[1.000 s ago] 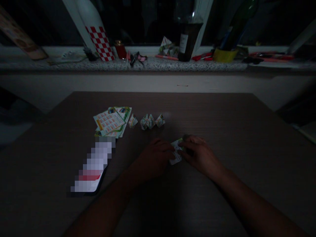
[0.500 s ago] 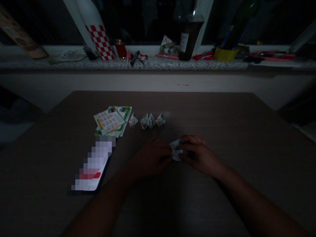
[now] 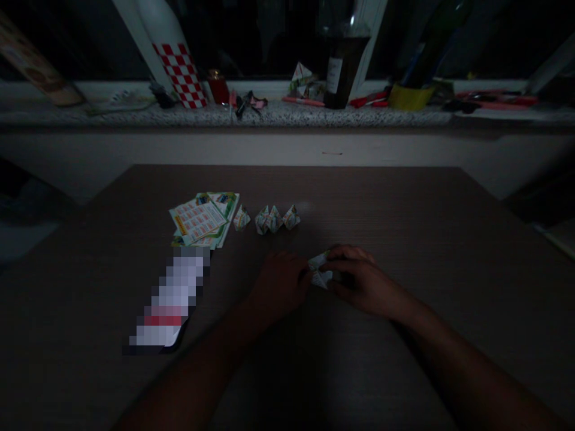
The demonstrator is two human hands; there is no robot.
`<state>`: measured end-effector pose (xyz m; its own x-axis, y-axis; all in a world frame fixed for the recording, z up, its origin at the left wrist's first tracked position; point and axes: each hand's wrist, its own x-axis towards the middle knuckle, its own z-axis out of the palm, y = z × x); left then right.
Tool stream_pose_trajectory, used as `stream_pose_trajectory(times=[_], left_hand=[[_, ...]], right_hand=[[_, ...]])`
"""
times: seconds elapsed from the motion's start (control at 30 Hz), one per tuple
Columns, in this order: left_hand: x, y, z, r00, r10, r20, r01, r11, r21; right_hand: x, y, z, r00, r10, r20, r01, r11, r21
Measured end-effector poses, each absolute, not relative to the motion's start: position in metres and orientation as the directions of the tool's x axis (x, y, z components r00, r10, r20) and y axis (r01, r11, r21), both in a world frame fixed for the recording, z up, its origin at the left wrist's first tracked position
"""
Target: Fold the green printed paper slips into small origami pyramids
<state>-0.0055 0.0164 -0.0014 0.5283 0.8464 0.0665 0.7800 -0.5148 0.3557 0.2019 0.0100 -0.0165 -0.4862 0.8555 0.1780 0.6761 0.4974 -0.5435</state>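
Observation:
A small piece of folded paper (image 3: pixel 320 278), white with printed lines and a green edge, lies on the table between my hands. My right hand (image 3: pixel 362 272) grips its right side with the fingers curled over it. At the left edge of the paper, my left hand (image 3: pixel 283 281) has its thumb and fingers pressed against it. Beyond them stands a row of several small folded paper shapes (image 3: pixel 274 219). A stack of printed paper sheets (image 3: pixel 200 221) lies to their left, and a phone (image 3: pixel 173 299) with a lit, blurred screen rests in front of the stack.
The dark wooden table (image 3: pixel 404 209) reaches back to a wall under a granite windowsill (image 3: pixel 215 120). On the sill stand a red-and-white checkered bottle (image 3: pixel 182 72), a dark bottle (image 3: pixel 344 72), a yellow holder (image 3: pixel 410 97) and assorted small items.
My left hand has shifted slightly, its thumb now nearer the middle of the paper's left edge. The paper's visible folds look different. The right hand stays almost in place.

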Motion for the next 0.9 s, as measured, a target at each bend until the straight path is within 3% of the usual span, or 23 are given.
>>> stream_pose_trajectory(times=[0.27, 0.5, 0.7, 0.9], left_hand=[[0.002, 0.017, -0.001, 0.485, 0.873, 0.052, 0.826, -0.477, 0.3], [0.003, 0.023, -0.002, 0.458, 0.889, 0.029, 0.835, -0.441, 0.33], [-0.005, 0.023, 0.0, 0.481, 0.876, 0.021, 0.779, -0.439, 0.447], [-0.005, 0.023, 0.003, 0.501, 0.865, 0.019, 0.786, -0.464, 0.408]], right_hand=[[0.198, 0.012, -0.023, -0.435, 0.879, 0.198, 0.7, 0.468, -0.54], [0.199, 0.012, -0.022, -0.443, 0.878, 0.18, 0.704, 0.465, -0.537], [0.199, 0.012, -0.024, -0.436, 0.882, 0.179, 0.701, 0.458, -0.546], [0.199, 0.012, -0.024, -0.433, 0.883, 0.179, 0.703, 0.456, -0.546]])
